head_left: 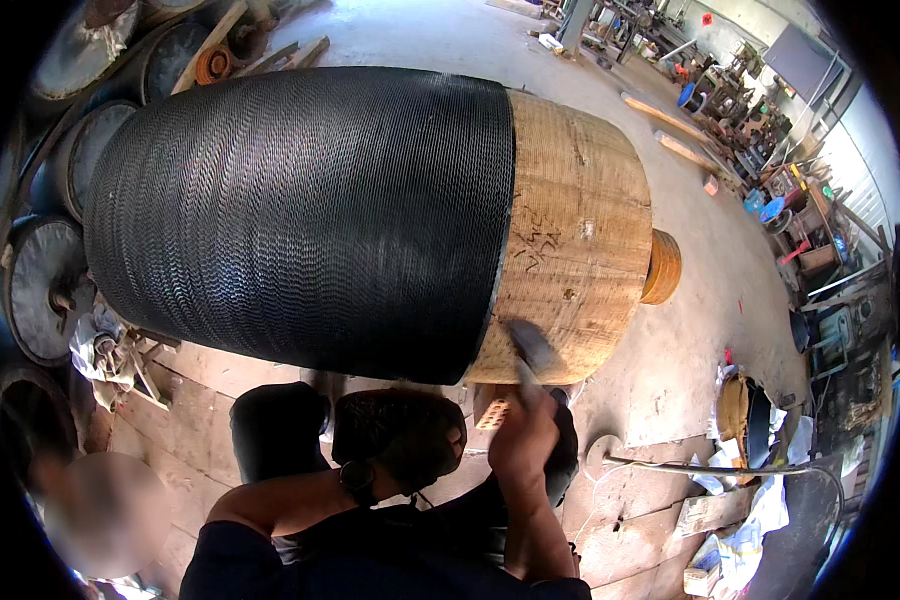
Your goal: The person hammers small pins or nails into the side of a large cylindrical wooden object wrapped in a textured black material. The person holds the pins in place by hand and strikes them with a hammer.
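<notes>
A large roller (300,220) lies in front of the person's knees, above the floor (660,500); what bears it up is hidden. Most of its barrel is wrapped in a black covering, glossy in places, with fine ridges packed close together all around. Past the covering's straight edge, the right part is bare tan wood, grained, knotted and marked with dark handwritten strokes. A short, narrower wooden stub (662,267) sticks out of that end.

The right hand (525,440) has its fingers closed around the handle of a hand tool (532,345), whose dark, blurred head is over the lower part of the bare wood, near the black edge; whether it touches cannot be told. The left hand (425,450), dark and shadowed below a wristwatch (357,480), is at a dark rounded thing (385,410) between the knees; I cannot tell whether its fingers grip it.

Among the clutter on the right is a blue container (772,210), its contents too small to make out.

The roller's long axis runs across the view from left to right, dipping slightly rightward. Its wooden end narrows, and the stub points to the person's right.
</notes>
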Tool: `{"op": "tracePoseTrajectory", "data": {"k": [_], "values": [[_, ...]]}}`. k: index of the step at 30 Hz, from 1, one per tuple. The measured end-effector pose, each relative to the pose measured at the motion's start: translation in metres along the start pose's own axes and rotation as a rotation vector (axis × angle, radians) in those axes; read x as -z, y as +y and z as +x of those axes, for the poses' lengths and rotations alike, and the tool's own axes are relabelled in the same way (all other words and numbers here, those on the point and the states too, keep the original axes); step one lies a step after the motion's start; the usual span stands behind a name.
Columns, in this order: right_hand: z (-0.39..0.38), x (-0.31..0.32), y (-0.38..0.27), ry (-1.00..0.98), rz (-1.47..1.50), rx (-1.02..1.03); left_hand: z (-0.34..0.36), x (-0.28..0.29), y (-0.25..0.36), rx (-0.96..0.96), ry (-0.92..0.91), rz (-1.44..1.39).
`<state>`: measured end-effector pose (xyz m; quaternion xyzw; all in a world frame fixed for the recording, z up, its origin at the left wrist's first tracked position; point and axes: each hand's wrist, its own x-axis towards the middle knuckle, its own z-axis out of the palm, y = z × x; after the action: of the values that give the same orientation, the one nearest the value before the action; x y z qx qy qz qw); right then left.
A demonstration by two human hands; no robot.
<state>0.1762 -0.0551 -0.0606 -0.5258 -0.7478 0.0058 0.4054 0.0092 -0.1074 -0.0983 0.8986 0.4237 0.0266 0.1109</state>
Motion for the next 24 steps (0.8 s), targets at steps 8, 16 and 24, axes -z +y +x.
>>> {"op": "tracePoseTrajectory", "data": {"k": [8,16,24], "values": [[-0.005,0.027,-0.021,0.269,0.661,-0.174,-0.003,-0.013,-0.005,-0.027,0.206,0.056],[-0.001,0.016,-0.018,-0.153,0.249,-0.330,-0.006,-0.013,-0.001,-0.047,0.235,0.046],[0.004,-0.015,-0.002,-0.137,0.007,-0.294,-0.006,-0.010,-0.002,-0.048,0.300,0.005]]}}
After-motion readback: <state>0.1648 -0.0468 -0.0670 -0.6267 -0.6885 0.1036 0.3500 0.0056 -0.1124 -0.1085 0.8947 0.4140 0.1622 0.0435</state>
